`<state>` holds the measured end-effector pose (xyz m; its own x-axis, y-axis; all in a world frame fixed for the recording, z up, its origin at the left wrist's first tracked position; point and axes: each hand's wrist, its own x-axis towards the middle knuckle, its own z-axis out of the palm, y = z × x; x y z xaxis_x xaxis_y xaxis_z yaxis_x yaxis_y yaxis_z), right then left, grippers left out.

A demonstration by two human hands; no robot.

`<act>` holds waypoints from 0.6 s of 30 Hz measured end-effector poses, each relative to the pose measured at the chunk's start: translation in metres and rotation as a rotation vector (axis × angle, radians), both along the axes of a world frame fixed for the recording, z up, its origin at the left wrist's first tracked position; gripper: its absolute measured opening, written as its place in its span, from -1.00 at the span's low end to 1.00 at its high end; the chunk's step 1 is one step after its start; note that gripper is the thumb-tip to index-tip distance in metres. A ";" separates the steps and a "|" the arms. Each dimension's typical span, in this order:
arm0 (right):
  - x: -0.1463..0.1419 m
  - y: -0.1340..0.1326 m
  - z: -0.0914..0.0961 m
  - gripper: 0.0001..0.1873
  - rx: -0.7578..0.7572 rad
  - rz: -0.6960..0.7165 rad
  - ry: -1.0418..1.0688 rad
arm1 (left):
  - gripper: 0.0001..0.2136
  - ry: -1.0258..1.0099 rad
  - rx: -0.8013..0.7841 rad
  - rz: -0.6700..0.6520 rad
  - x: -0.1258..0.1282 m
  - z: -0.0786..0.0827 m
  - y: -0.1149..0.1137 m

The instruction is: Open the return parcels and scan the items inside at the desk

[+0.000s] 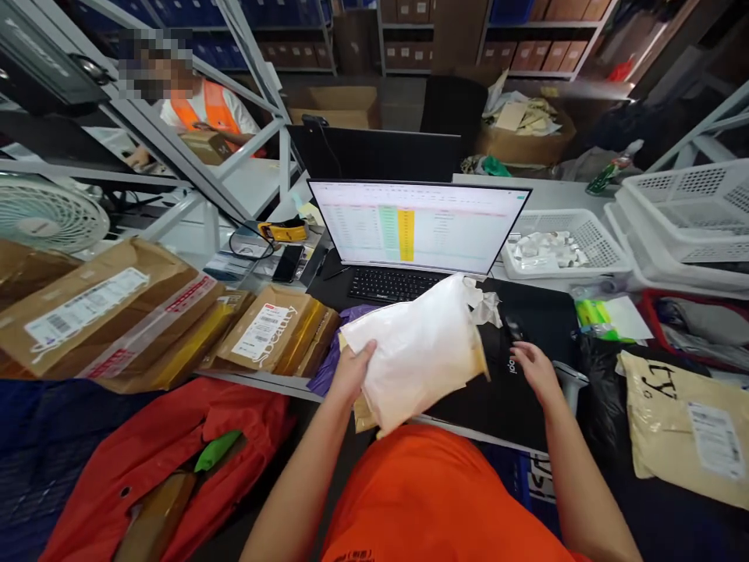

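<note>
Right, head camera, and the left hand (354,371) has a firm hold on a white plastic mailer (413,351), fingers (366,353) curled over its lower edge, the package raised over the desk just in front of the keyboard (392,285). The right hand (538,371) is open, fingers spread, right by a grey barcode scanner (570,378) on a black mat (503,406); can't tell if it's touching. Beyond, a monitor (415,226) shows a spreadsheet. Over on the left, a kraft mailer (269,336) sits beside cardboard parcels (99,312); on the right, a white plastic basket (585,234) of small packets. Further back, a co-worker in an orange vest (214,109) handles a carton (204,147).
</note>
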<state>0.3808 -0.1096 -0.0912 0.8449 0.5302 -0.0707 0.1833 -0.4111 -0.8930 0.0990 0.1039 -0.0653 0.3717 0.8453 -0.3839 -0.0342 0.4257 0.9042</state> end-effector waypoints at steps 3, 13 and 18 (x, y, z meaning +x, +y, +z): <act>-0.027 -0.009 -0.023 -0.52 -0.008 0.067 0.049 | -0.35 0.105 0.066 -0.092 -0.008 0.005 0.006; -0.063 0.050 -0.107 -0.53 -0.236 0.270 0.035 | -0.43 0.267 -0.008 -0.131 -0.035 -0.030 0.012; -0.028 0.043 -0.123 -0.64 -0.216 0.441 0.087 | -0.78 0.793 0.275 -0.010 -0.062 -0.070 0.034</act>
<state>0.3523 -0.0671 -0.2142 0.5297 0.8011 -0.2785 0.3097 -0.4884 -0.8158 0.0374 0.1374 -0.1355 0.0861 0.9452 -0.3149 0.6582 0.1833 0.7302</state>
